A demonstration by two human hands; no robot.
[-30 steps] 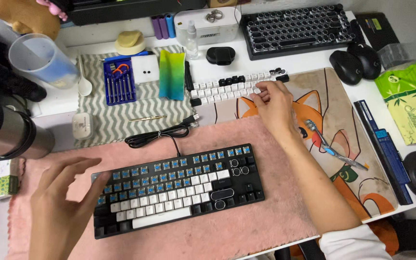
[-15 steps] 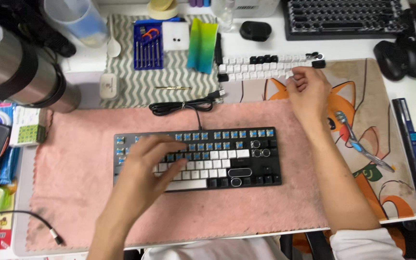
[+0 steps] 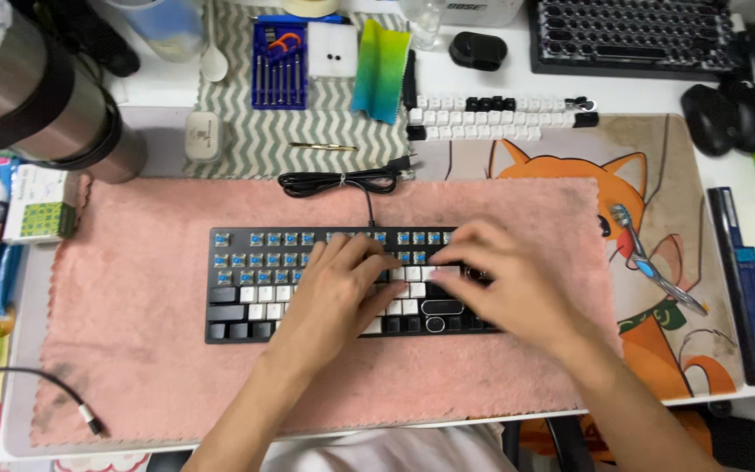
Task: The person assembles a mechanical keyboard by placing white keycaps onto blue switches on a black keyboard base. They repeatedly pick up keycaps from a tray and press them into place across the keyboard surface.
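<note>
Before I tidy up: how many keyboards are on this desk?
2: a black keyboard with exposed blue switches on the pink towel under both hands, and a dark round-keyed keyboard at top right.

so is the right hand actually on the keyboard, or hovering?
Touching. In the head view the right hand lies across the right half of the black keyboard, its fingers pressed onto the keys, with no gap visible.

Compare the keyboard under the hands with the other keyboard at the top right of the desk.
The near keyboard lies on the pink towel; the far keyboard sits on the bare white desk. The near keyboard shows bare blue switches on its upper rows; the far keyboard looks fully capped, with round dark keys. The left hand and right hand rest on the near keyboard; nothing touches the far one. Both have dark frames.
</note>
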